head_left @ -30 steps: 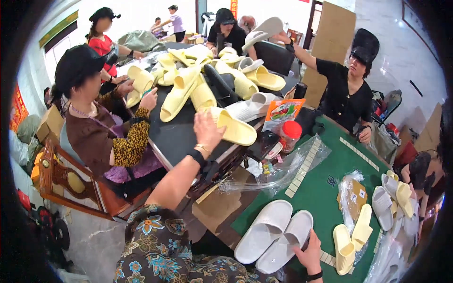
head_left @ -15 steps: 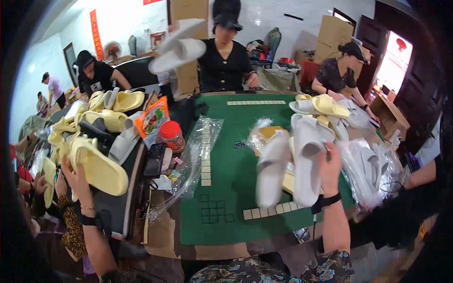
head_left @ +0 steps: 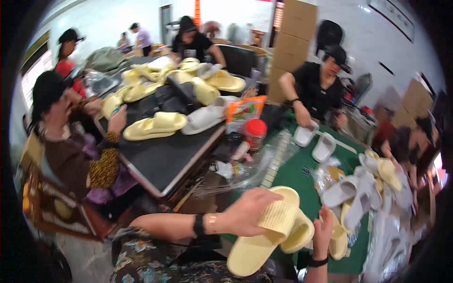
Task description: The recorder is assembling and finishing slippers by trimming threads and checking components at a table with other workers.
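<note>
My left hand is closed around a pale yellow ribbed slipper, which it holds tilted over the near edge of the green table. Partly behind that slipper is a second yellow one; whether my left hand also grips it is hidden. My right hand is raised beside this second slipper, fingers stretched upward and nothing seen in them. Just past my right hand, another yellow slipper rests on the green table. Farther right lies a pile of light grey slippers.
On the left, a black-topped table bears yellow, black and grey slippers. A red-lidded jar, an orange packet and clear plastic bags fill the gap between tables. Across the green table, a co-worker's hand touches a grey slipper. Another person sits at left.
The view has swung left. My left hand has carried a yellow slipper from the black table to before me. My right hand has let go of a grey slipper. The co-worker opposite has lowered grey slippers.
</note>
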